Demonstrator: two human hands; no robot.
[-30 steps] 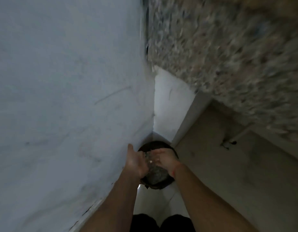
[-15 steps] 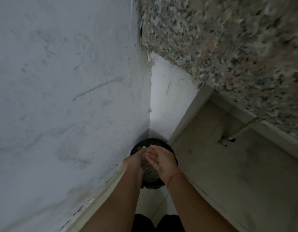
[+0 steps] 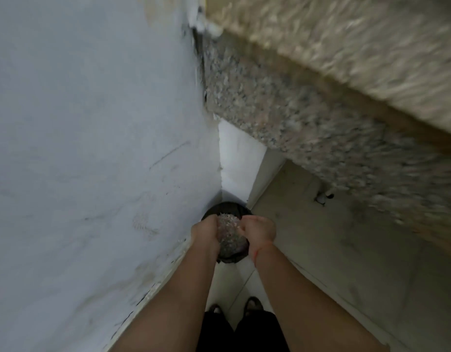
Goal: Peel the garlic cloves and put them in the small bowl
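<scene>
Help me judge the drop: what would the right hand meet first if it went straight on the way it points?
Probably the pale flaky heap in the dark bin below the right hand; depth is unclear, so this is a guess.

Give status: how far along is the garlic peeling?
Done: pale flaky scraps lie in the black bin, possibly peel. In hand: left hand and right hand hover over it, fingers curled; contents unclear. Left: no cloves or small bowl in view, so completion can't be confirmed.
</scene>
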